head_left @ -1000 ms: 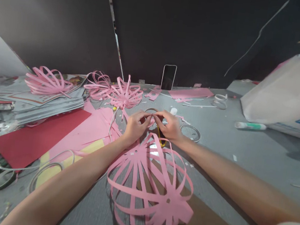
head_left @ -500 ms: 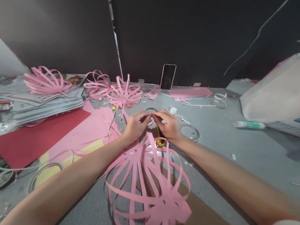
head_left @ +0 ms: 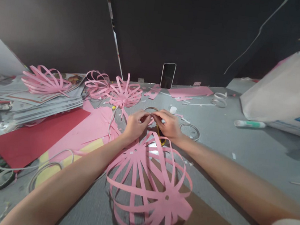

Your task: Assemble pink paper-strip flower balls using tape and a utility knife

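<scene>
"Paper lattice (head_left: 170, 205), pink, lies between the forearms (head_left: 76, 180). Hand posture?"

"Left hand (head_left: 135, 126) and right hand (head_left: 169, 126): fingertips together beyond it; what they pinch, if anything, cannot be told. Light, even pressure is advisable."

"Obstacles?"

"Yellow object (head_left: 163, 142) by the right hand; grey ring (head_left: 199, 135) near its wrist."

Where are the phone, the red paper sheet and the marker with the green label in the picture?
Phone (head_left: 168, 76): head view, on its dark screen.
Red paper sheet (head_left: 39, 137): head view, on its middle.
Marker (head_left: 249, 124): head view, on its barrel.
</scene>
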`<state>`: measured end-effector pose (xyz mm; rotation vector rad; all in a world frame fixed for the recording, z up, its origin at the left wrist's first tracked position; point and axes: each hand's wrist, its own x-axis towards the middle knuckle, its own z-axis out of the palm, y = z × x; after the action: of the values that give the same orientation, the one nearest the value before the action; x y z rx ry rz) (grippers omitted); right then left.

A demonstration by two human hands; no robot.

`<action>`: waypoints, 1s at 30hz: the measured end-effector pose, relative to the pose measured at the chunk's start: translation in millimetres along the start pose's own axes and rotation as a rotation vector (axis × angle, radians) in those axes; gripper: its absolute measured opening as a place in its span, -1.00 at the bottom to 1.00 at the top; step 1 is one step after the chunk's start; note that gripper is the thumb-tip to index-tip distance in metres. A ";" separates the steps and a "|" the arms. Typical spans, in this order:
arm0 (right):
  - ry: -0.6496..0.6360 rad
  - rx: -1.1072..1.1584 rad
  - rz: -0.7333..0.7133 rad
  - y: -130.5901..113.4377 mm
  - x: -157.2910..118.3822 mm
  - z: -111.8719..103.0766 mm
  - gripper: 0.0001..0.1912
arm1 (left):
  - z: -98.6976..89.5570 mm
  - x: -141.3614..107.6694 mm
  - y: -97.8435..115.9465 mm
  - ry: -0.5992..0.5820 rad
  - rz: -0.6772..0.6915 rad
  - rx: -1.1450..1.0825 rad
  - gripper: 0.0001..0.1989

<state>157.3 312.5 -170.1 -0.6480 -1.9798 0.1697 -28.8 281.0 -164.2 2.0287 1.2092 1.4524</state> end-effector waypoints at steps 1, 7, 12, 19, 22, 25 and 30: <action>-0.002 -0.001 -0.002 0.2 -0.2 0.2 -0.83 | 0.0 0.1 -0.2 -0.001 0.000 0.001 -0.83; -0.018 0.004 0.015 0.7 -0.9 0.3 -0.80 | -0.3 0.2 0.5 0.000 0.012 0.014 -0.83; -0.004 0.007 0.025 0.8 -1.0 1.4 -0.80 | 0.2 0.3 0.1 -0.009 -0.003 0.002 -0.84; 0.008 0.014 0.049 -2.9 1.0 0.1 -0.82 | 0.8 -0.1 -0.3 -0.001 -0.017 0.005 -0.85; -0.004 0.037 0.060 -5.6 2.5 -2.1 -0.80 | 0.8 -0.3 -1.2 0.004 -0.017 0.011 -0.86; -0.025 0.066 0.068 -7.4 3.6 -3.7 -0.78 | 0.7 -0.1 -1.4 0.012 -0.017 0.010 -0.86; -0.010 0.053 0.080 -7.8 4.4 -4.1 -0.74 | 0.7 0.5 0.4 0.001 -0.018 -0.006 -0.86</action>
<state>156.4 307.5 -161.7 -0.6931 -1.9536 0.2734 -27.9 281.4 -163.9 2.0076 1.2188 1.4471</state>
